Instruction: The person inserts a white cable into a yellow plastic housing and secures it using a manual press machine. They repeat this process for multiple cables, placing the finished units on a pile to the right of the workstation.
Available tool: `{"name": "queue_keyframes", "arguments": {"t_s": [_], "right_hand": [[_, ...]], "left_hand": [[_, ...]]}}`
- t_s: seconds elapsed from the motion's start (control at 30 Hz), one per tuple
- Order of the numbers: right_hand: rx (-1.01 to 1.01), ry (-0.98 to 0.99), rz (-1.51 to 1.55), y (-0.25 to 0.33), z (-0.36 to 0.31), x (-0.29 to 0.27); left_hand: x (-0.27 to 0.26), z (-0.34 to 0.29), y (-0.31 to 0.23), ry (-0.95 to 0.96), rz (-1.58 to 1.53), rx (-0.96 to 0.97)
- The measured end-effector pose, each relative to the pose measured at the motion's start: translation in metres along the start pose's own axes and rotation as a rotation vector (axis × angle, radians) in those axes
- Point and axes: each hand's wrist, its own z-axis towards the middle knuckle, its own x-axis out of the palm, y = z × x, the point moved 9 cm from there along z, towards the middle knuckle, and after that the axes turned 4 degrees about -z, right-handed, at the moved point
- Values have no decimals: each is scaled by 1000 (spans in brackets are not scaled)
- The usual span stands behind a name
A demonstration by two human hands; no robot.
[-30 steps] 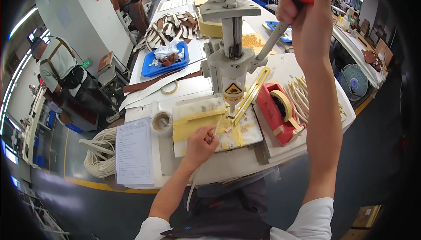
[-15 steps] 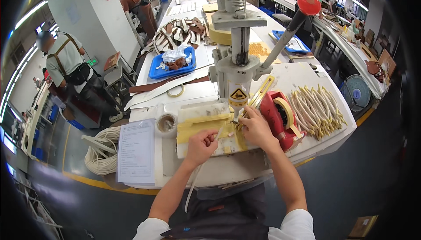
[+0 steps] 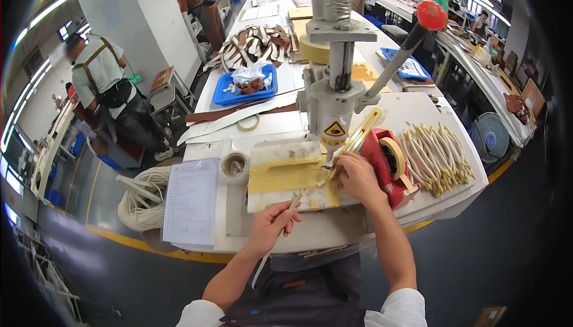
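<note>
Nearest, over the table's near edge, a left hand (image 3: 271, 228) pinching a white cord (image 3: 296, 200) between thumb and fingers close to its yellowish tip, probably to steer that end, with the slack left hanging toward the lap. Farther in and to the right, a right hand (image 3: 358, 177) with fingers curled beside the lower tip of a lever press (image 3: 343, 103); hard to tell whether pinching anything there. Under the press, a white block (image 3: 271, 201) with yellow tape (image 3: 280, 174) across it, perhaps as a guide or a marked stop. Just right, a red tape dispenser (image 3: 375, 160), seemingly within easy reach, then yellow-tipped cord pieces (image 3: 439, 157) side by side, apparently for tidy gathering. At left, a printed sheet (image 3: 190, 201), likely kept readable, beside a cord coil (image 3: 140, 204). Beyond, a blue tray (image 3: 224, 97), probably to contain loose bits, and farther still, heaped brown-and-white strips (image 3: 256, 43).
</note>
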Motion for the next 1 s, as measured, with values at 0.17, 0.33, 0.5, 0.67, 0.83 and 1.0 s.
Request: {"name": "queue_keyframes", "arguments": {"t_s": [0.17, 0.33, 0.5, 0.67, 0.83, 1.0], "right_hand": [[-163, -133, -173, 19, -16, -14], [-305, -258, -77, 92, -40, -58], [-179, -181, 504, 155, -61, -91], [62, -30, 1032, 154, -72, -42], [234, 21, 1333, 149, -78, -22], [240, 31, 1329, 149, -78, -14]], "left_hand": [[0, -33, -28, -172, 171, 118], [-2, -67, -59, -308, 477, 416], [27, -74, -84, -233, 720, 530], [29, -69, -73, -135, 317, 395], [23, -62, -58, -66, 182, 216], [31, -67, -63, -131, 325, 276]]}}
